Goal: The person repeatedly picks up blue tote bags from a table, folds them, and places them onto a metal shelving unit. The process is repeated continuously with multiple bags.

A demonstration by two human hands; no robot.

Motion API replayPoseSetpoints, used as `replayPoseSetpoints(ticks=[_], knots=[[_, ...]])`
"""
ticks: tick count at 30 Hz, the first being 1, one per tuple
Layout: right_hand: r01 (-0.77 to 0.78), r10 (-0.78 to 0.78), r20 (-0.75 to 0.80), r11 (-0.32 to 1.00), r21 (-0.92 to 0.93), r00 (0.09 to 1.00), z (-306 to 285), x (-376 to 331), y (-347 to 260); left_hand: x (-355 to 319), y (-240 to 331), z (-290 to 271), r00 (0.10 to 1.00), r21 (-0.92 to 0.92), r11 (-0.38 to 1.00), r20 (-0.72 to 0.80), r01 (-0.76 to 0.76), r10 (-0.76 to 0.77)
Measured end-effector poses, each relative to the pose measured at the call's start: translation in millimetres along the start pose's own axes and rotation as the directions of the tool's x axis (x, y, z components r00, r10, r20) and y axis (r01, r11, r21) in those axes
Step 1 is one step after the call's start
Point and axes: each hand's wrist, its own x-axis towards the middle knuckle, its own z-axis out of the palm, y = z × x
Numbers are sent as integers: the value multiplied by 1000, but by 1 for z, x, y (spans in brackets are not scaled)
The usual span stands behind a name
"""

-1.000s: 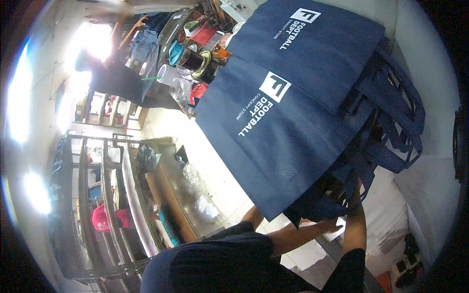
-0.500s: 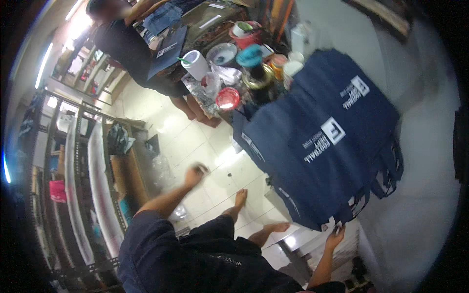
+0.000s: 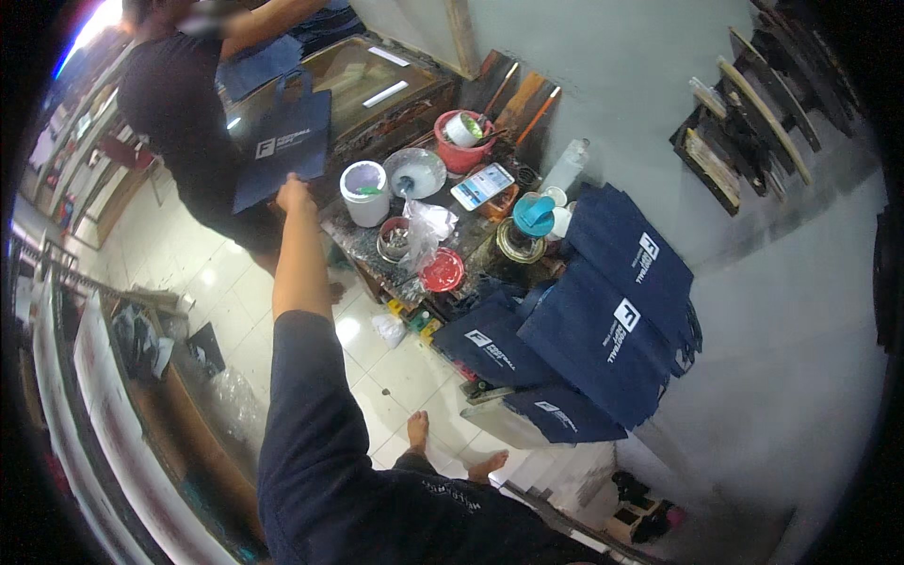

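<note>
My left hand is stretched far forward, its fingers closed at the lower edge of a navy fabric tote bag with a white printed mark. This bag sits flat beside a person in dark clothes, at the end of a framed table. My right hand is out of the picture. To the right, more navy tote bags lie overlapped in a pile, printed side up, handles towards the right.
A cluttered bench carries a white tub, a red pot, a phone, a jar with a turquoise top and a red lid. Racks stand left; wooden-edged frames lean at upper right.
My left hand has reached forward from above the floor to the tote bag by the other person. My right hand, earlier at the pile's near edge, has left view. My view has shifted.
</note>
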Motion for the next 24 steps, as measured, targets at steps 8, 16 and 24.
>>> replayPoseSetpoints(ticks=[8, 16, 24], knots=[[686, -669, -241, 728, -17, 704, -48, -72, -269, -187, 169, -15, 841, -602, 699, 80, -387, 535], [760, -888, -460, -306, 573, -11, -139, -261, -574, -442, 119, -82, 579, 31, 615, 374, -788, 724], [659, -681, -716, -471, 587, 151, -190, -305, -493, -502, 40, -119, 548, -242, 968, 801, -69, 239]])
